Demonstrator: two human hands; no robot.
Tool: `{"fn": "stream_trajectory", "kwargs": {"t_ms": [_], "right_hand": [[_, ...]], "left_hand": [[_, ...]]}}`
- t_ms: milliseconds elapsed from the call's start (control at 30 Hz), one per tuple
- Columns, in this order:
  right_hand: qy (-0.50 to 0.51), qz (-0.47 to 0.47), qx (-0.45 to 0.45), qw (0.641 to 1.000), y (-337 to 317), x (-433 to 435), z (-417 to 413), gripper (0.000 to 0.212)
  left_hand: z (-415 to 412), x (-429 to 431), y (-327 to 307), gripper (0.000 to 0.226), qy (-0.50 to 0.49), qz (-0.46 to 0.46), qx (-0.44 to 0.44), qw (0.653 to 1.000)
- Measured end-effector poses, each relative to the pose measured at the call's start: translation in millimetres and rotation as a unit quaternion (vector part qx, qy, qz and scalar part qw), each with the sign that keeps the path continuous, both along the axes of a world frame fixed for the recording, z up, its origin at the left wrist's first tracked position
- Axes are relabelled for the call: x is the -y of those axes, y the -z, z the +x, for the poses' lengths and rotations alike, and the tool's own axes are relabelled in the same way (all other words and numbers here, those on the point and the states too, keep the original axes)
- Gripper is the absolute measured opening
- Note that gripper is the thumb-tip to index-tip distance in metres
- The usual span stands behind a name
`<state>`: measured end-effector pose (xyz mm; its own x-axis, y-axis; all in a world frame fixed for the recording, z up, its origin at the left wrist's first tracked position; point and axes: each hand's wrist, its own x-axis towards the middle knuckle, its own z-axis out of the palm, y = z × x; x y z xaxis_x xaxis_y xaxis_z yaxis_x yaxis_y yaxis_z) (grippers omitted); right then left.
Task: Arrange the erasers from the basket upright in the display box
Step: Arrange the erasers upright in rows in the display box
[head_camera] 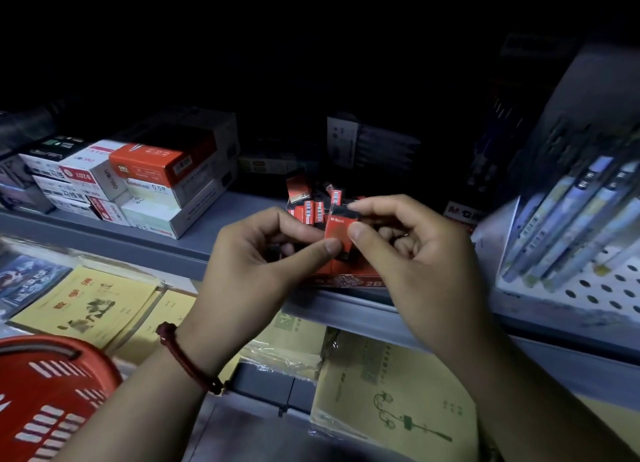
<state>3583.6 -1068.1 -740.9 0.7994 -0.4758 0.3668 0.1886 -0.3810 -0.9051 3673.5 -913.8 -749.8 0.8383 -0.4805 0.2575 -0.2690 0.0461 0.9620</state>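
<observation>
A red and black wrapped eraser point(341, 227) is held upright in front of the display box point(349, 281), a red box on the grey shelf. My left hand point(263, 260) pinches the eraser's lower left edge between thumb and fingers. My right hand point(415, 253) pinches its top and right side with forefinger and thumb. Behind the hands, several more erasers point(308, 208) stand or lean inside the box, some tilted. The red plastic basket point(45, 399) sits at the lower left; its inside is not visible.
Stacked pen boxes point(145, 181) fill the shelf's left part. Packs of pens point(568, 219) hang on a pegboard at the right. Yellow exercise books point(86, 305) lie on the lower shelf under my arms. The back of the shelf is dark.
</observation>
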Motion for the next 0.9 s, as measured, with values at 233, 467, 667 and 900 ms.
{"fn": "stream_trajectory", "kwargs": {"t_ms": [233,467,667,900], "right_hand": [[0.016,-0.028,-0.002,0.999,-9,18,-6,0.021],[-0.011,-0.078,-0.056,0.995,-5,31,-12,0.019],[-0.004,-0.079,-0.039,0.996,2,29,-8,0.020],[-0.032,-0.146,-0.081,0.985,5,36,-6,0.017]], "left_hand": [[-3,4,6,0.015,-0.037,0.154,0.148,0.976],[-10,11,8,0.024,-0.044,0.268,0.263,0.926],[-14,17,6,0.025,-0.064,0.281,0.262,0.921],[-17,17,6,0.020,-0.085,0.254,0.240,0.933]]}}
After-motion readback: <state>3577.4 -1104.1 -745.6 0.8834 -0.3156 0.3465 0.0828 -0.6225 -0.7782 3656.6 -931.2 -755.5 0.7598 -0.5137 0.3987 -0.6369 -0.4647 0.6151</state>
